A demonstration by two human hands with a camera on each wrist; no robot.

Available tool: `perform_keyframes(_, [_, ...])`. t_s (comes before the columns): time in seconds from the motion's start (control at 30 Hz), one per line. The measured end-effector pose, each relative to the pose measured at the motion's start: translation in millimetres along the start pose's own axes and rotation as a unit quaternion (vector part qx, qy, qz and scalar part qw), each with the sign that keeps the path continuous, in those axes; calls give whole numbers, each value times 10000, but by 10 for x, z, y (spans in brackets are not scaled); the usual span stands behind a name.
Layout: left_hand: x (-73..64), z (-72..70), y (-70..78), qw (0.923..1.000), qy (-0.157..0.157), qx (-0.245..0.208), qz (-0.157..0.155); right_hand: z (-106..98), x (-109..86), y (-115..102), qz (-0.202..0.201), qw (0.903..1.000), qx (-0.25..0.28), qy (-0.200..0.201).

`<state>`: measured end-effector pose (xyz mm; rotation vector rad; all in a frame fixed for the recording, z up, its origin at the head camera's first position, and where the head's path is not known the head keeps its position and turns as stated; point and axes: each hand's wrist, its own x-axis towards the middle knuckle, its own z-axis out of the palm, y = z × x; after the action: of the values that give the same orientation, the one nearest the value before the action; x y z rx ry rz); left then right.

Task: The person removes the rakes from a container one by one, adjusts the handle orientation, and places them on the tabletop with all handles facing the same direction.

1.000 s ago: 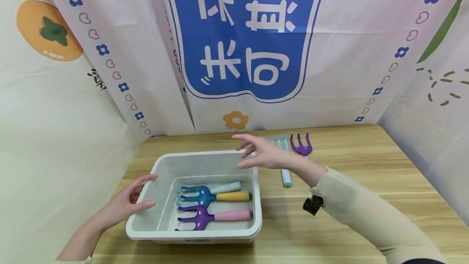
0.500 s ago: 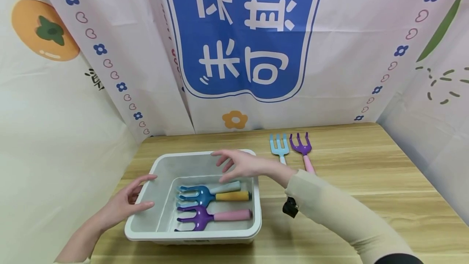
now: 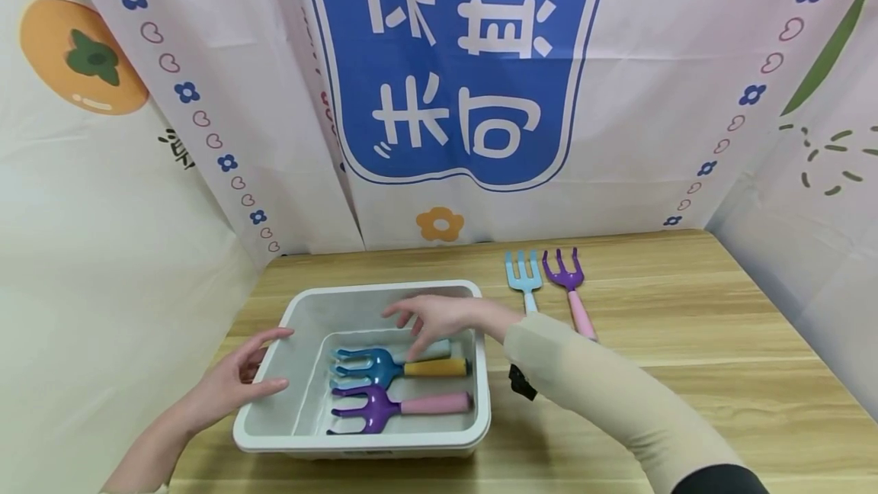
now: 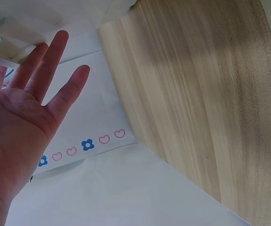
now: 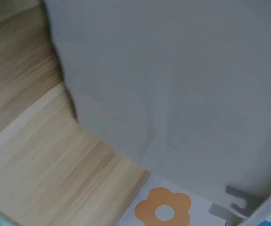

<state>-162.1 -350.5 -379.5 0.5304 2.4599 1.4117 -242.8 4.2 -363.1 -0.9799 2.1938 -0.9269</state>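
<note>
A white plastic bin [image 3: 295, 444] stands on the wooden table in the head view. Inside lie a blue garden hand fork [image 3: 439, 368] with a yellow handle, a purple hand fork [image 3: 435, 403] with a pink handle, and a pale blue hand fork [image 3: 439, 349] partly covered. My left hand [image 3: 236, 376] rests at the bin's left rim; in the left wrist view the fingers of that left hand [image 4: 20, 113] extend along its outer wall. My right hand [image 3: 439, 319] reaches into the bin above the pale handle, fingers loosely bent and apart, with nothing visible between them.
Behind and right of the bin, a light blue hand fork [image 3: 524, 277] and a purple one with a pink handle [image 3: 575, 297] lie on the table [image 3: 686, 341]. The right forearm covers part of the light blue fork. Printed cloth [image 3: 631, 158] encloses the back and sides.
My right hand has moved left and down from beside the light blue fork on the table into the bin. The left hand stays at the rim, and the forks lie as before.
</note>
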Motion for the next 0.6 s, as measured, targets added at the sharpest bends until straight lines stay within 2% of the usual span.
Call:
perform_keyframes(0.23, [-11, -9, -11, 10000, -14, -2, -90, 99, 128, 54, 369, 9965, -585, -464])
perform_keyframes(0.6, [9, 3, -21, 10000, 32, 28, -17, 127, 267, 133, 653, 9852, -1321, -876])
